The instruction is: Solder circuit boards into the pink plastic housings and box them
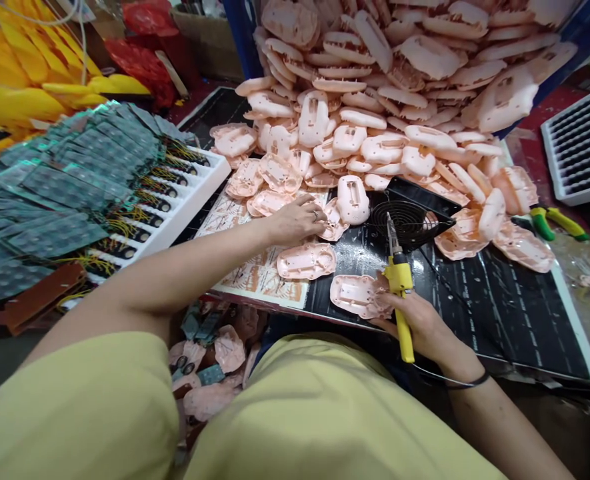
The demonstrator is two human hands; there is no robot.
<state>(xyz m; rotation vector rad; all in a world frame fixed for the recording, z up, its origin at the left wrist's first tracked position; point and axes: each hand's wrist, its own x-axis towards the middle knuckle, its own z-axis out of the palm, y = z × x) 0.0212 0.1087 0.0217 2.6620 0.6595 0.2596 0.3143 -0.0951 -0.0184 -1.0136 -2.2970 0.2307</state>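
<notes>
My right hand (417,320) is wrapped round a yellow soldering gun (401,287), its metal tip pointing up and away from me. Fingers of the same hand touch the end of a pink plastic shell (357,297) at the table's front edge, inner side up. Over the middle of the table, my left hand (297,221) reaches with its fingers stretched over pink shells, a ring on one finger. Its fingertips are by a small open shell (335,221); whether they grip it I cannot tell. Another shell (306,261) lies inner side up just below this hand.
A large heap of pink shells (375,100) spills from a blue-sided bin. A black fan (405,217) stands beside the soldering gun's tip. Left, a white foam tray (189,193) carries green circuit boards (65,180) with yellow wires. Green-yellow pliers (557,223) and another foam tray (582,143) lie right.
</notes>
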